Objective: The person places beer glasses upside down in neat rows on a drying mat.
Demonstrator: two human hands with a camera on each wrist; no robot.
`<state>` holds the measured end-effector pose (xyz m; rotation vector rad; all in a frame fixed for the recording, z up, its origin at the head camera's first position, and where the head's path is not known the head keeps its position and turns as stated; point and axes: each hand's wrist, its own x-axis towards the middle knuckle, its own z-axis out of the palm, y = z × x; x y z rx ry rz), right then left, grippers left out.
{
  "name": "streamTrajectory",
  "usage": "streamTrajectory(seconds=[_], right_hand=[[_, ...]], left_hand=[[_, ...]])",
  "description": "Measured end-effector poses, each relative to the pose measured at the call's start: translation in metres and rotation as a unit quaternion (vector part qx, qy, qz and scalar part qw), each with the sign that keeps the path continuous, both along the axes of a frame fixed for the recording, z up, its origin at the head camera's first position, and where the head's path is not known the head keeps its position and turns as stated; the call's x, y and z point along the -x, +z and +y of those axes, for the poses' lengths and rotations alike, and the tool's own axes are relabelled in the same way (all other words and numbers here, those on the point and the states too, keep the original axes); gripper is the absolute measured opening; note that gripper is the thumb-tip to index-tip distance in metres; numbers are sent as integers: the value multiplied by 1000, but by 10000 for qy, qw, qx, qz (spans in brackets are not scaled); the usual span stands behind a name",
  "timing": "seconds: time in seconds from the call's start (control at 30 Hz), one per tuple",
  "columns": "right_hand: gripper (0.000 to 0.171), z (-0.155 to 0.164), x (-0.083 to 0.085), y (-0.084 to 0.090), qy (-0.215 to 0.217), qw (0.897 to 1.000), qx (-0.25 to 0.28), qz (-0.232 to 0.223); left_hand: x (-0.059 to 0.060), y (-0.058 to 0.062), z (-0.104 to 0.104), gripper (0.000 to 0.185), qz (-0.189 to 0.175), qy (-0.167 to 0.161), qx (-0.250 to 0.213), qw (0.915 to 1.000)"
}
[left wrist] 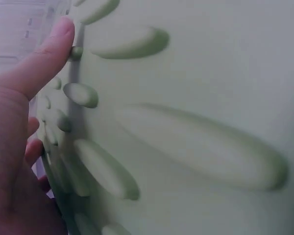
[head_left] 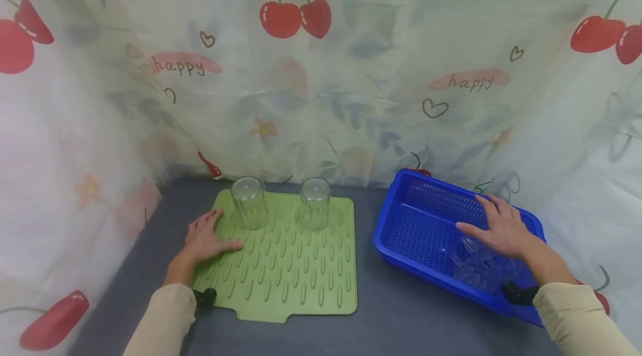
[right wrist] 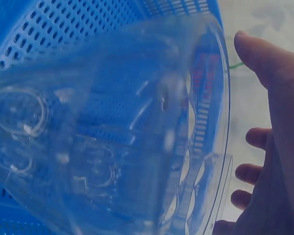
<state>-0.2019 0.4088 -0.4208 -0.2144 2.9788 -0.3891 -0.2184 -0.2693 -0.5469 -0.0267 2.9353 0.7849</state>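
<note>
Ribbed green mat under flat left hand, right hand spread over clear glasses

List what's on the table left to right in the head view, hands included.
Left hand → green ribbed silicone drying mat → blue perforated plastic basket → right hand.

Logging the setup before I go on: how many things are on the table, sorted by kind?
Clear glasses standing on the mat: 2
Clear glasses lying in the basket: at least 1, exact number unclear
Green mat: 1
Blue basket: 1
Total: at least 5
</note>
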Motion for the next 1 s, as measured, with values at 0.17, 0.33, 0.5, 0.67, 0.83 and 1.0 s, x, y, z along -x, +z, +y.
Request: streamTrajectory(seconds=[0.17,0.33,0.5,0.67,0.83,1.0], right_hand=[[99,6,1,4,-81,9998,-157,-44],[101,10,1,8,-274,9991,-164,-262],[101,16,0,8,-404,9979,49,-494],[99,20,0,7,-507,9967,209,-601],[98,24,1,5,-578,9954,198,-743],[98,27,5,6,-660,9938,151,-880]], left_hand=[[-1,-2,0,122,-19,8,5,10000],[-2,-1,1,120,-51,47,-49,10000],[-5,0,2,119,-68,24,-31,10000],[-6,-1,1,118,-62,47,-39,10000],[-5,-4,-1,119,-67,40,28,10000],[-4,-5,-1,119,-62,44,-9,10000]])
